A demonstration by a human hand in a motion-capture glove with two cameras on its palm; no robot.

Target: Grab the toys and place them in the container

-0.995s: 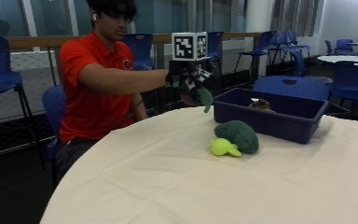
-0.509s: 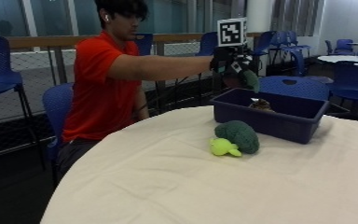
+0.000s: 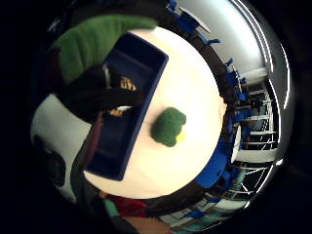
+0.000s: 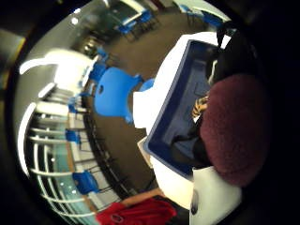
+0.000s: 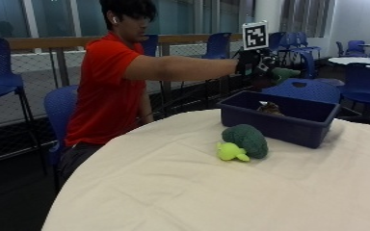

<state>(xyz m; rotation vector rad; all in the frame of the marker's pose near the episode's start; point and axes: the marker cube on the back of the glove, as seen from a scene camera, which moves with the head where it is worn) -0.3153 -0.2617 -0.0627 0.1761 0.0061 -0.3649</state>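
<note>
The gloved right hand [image 5: 257, 67] is held out at arm's length, up in the air above the near end of the dark blue container [image 5: 279, 126], and its fingers are curled round a plush toy [image 5: 281, 73] with a green part and a dark reddish part, so that one is being gripped and carried, not yet set down. From the thumb side palm view the reddish part of the plush toy [image 4: 236, 129] is seen pressed close against the palm with the container [image 4: 180, 110] open right underneath, and from the little finger side the green part [image 3: 95, 41] is seen sticking out past the container [image 3: 127, 105]. Inside the container a small brown and orange striped toy [image 5: 270, 108] is already lying on the bottom. The container is parked on the round table [image 5: 172, 192], which is covered in a pale cloth. A second toy, a green turtle plush with a yellow-green head [image 5: 241, 142], is left lying on the cloth just beside the container's long wall, not touching the hand at all. The other hand can't be seen
</note>
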